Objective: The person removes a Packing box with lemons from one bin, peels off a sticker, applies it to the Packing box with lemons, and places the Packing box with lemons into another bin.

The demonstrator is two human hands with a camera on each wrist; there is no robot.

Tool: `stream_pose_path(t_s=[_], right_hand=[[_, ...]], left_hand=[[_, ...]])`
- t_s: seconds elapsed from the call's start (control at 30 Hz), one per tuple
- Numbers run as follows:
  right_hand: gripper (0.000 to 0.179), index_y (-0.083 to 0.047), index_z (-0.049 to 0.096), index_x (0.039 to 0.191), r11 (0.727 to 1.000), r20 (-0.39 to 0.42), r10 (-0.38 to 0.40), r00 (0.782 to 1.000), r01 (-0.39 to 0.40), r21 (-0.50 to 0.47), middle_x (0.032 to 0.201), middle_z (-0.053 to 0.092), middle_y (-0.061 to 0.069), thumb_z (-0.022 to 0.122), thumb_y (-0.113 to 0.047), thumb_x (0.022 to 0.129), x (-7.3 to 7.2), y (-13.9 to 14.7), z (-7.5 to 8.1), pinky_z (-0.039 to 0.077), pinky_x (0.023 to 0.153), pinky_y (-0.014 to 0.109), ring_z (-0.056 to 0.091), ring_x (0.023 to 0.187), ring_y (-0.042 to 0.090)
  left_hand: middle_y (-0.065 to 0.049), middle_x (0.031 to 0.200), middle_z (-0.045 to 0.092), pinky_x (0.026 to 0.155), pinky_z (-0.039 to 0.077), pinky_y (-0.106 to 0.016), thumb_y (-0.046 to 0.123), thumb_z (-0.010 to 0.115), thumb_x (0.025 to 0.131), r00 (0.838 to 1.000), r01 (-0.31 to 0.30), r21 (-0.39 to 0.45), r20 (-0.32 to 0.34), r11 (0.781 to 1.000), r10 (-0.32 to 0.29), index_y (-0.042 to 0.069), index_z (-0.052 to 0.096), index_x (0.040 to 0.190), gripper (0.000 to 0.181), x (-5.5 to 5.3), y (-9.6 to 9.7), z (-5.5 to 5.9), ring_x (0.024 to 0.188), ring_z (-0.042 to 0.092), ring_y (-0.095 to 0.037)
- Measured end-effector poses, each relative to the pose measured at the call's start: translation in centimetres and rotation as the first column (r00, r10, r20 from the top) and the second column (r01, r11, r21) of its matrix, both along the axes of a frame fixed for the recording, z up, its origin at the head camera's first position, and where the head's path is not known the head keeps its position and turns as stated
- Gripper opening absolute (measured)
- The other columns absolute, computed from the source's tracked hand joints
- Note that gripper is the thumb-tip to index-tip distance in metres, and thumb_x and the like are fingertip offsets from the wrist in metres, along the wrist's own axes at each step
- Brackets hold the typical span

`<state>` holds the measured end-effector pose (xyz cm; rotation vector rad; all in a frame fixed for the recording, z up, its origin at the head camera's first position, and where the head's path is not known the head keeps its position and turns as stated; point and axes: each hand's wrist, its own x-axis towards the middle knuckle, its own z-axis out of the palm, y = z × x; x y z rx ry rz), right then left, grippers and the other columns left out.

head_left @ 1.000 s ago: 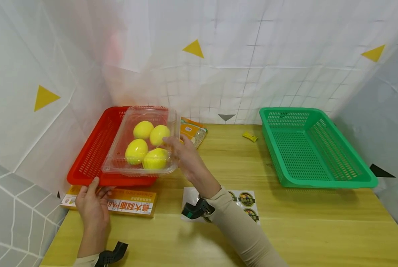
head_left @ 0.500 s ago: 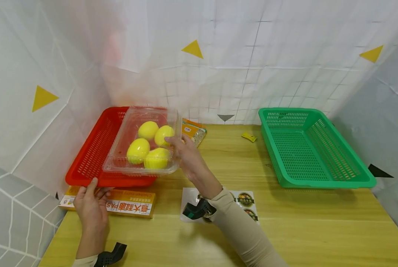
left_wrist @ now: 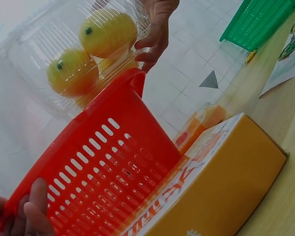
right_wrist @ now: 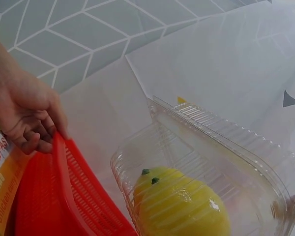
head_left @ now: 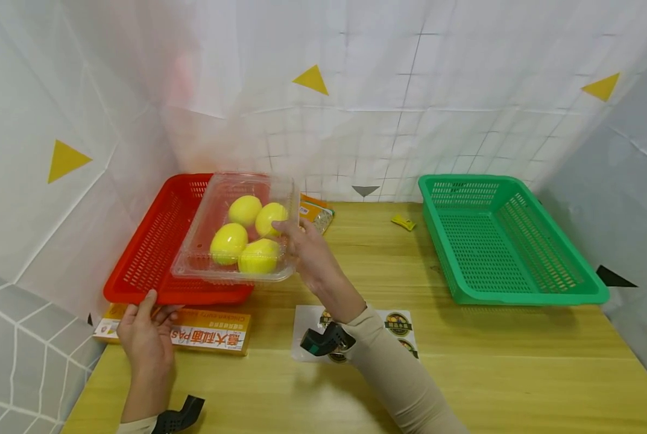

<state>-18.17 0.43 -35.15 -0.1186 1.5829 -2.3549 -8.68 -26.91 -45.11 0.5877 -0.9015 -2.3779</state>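
A clear plastic clamshell box (head_left: 195, 250) holds several yellow lemon-like fruits (head_left: 228, 243). My right hand (head_left: 315, 256) grips its right side, thumb on top, and the box hangs over the right part of a red slotted basket (head_left: 149, 259). In the left wrist view the box (left_wrist: 29, 61) appears tilted above the basket's rim. My left hand (head_left: 148, 340) pinches the near rim of that basket, with the thumb over the edge. The right wrist view shows the same left-hand grip on the rim (right_wrist: 59, 152); most of my right hand is out of that view.
A pasta box (head_left: 209, 334) lies before the red basket. Behind the clear box, an orange packet (head_left: 318, 214) is partly hidden. A sticker sheet (head_left: 307, 316) lies under my right forearm. A small yellow wrapped piece (head_left: 403, 223) sits near the green basket (head_left: 529, 298) on the right.
The clear box and my right hand have shifted slightly right, covering more of the orange packet. The fruits have shifted with it. My left hand keeps its hold on the red rim.
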Motion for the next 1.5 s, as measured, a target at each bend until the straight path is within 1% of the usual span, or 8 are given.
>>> stream_pose_path(t_s=[0.2,0.37,0.5,0.67,0.83,1.07,1.3,1.5], right_hand=[[0.057,-0.007,0.046,0.149,1.000,0.008,-0.016,1.000,0.016,0.014,0.135,0.055,0.013,0.065,-0.028,0.099,0.1,0.4,0.0,0.052,0.084,0.044,0.053,0.124,0.033],[0.059,-0.008,0.046,0.149,0.999,0.012,-0.019,1.000,0.019,0.032,0.136,0.055,0.013,0.067,-0.031,0.098,0.2,0.6,0.1,0.053,0.086,0.043,0.055,0.123,0.032],[0.060,-0.008,0.045,0.149,0.999,0.007,-0.023,1.000,0.023,0.037,0.135,0.055,0.013,0.067,-0.032,0.098,0.3,0.8,0.0,0.053,0.087,0.043,0.056,0.120,0.031],[0.059,-0.005,0.048,0.147,0.999,-0.002,-0.025,1.000,0.025,0.031,0.132,0.057,0.014,0.067,-0.031,0.098,0.3,1.1,-0.1,0.055,0.083,0.040,0.056,0.114,0.030],[0.059,-0.005,0.047,0.147,0.999,0.012,-0.030,0.999,0.029,0.027,0.129,0.057,0.014,0.068,-0.031,0.098,0.4,1.5,-0.2,0.055,0.081,0.038,0.058,0.110,0.028],[0.062,-0.004,0.046,0.148,0.999,0.004,-0.031,1.000,0.031,0.033,0.130,0.057,0.015,0.068,-0.031,0.097,0.2,2.0,-0.4,0.055,0.084,0.040,0.059,0.108,0.029],[0.061,-0.005,0.046,0.148,0.999,0.000,-0.030,1.000,0.030,0.033,0.131,0.056,0.016,0.067,-0.032,0.098,0.2,2.4,-0.3,0.056,0.080,0.042,0.059,0.109,0.031],[0.061,-0.008,0.045,0.150,0.999,-0.004,-0.033,0.999,0.033,0.039,0.133,0.053,0.015,0.067,-0.032,0.098,0.2,2.5,-0.4,0.055,0.087,0.049,0.057,0.113,0.033]], left_hand=[[-0.017,0.112,0.072,0.053,0.057,-0.029,0.013,0.077,0.095,1.000,-0.005,0.001,-0.001,1.000,0.005,-0.008,0.055,0.133,0.048,-0.1,0.1,0.0,0.059,0.068,-0.029],[-0.016,0.120,0.070,0.055,0.058,-0.029,0.014,0.078,0.095,1.000,-0.003,-0.001,0.004,1.000,0.003,-0.006,0.055,0.136,0.051,0.0,0.0,0.0,0.061,0.067,-0.028],[-0.015,0.124,0.068,0.056,0.058,-0.029,0.016,0.079,0.094,1.000,0.004,-0.005,0.015,1.000,-0.004,-0.004,0.054,0.138,0.054,0.0,0.0,0.0,0.063,0.067,-0.028],[-0.015,0.123,0.069,0.056,0.058,-0.030,0.015,0.079,0.094,1.000,0.009,0.003,0.012,1.000,-0.009,-0.004,0.055,0.137,0.053,0.0,-0.1,-0.1,0.062,0.067,-0.028],[-0.015,0.123,0.069,0.056,0.059,-0.030,0.015,0.079,0.094,1.000,0.012,-0.002,0.007,1.000,-0.012,-0.005,0.053,0.138,0.054,-0.1,-0.2,-0.2,0.062,0.067,-0.028],[-0.016,0.122,0.069,0.055,0.058,-0.029,0.015,0.079,0.095,1.000,0.008,0.009,0.018,1.000,-0.008,-0.005,0.054,0.138,0.054,0.0,-0.1,-0.1,0.062,0.067,-0.029],[-0.015,0.124,0.068,0.056,0.058,-0.029,0.015,0.078,0.095,1.000,0.007,0.001,0.019,1.000,-0.007,-0.004,0.054,0.138,0.053,0.0,-0.1,0.0,0.062,0.067,-0.029],[-0.015,0.122,0.068,0.055,0.058,-0.029,0.015,0.077,0.096,1.000,0.020,-0.001,0.010,1.000,-0.020,-0.005,0.053,0.136,0.051,-0.1,-0.1,0.0,0.061,0.066,-0.028]])
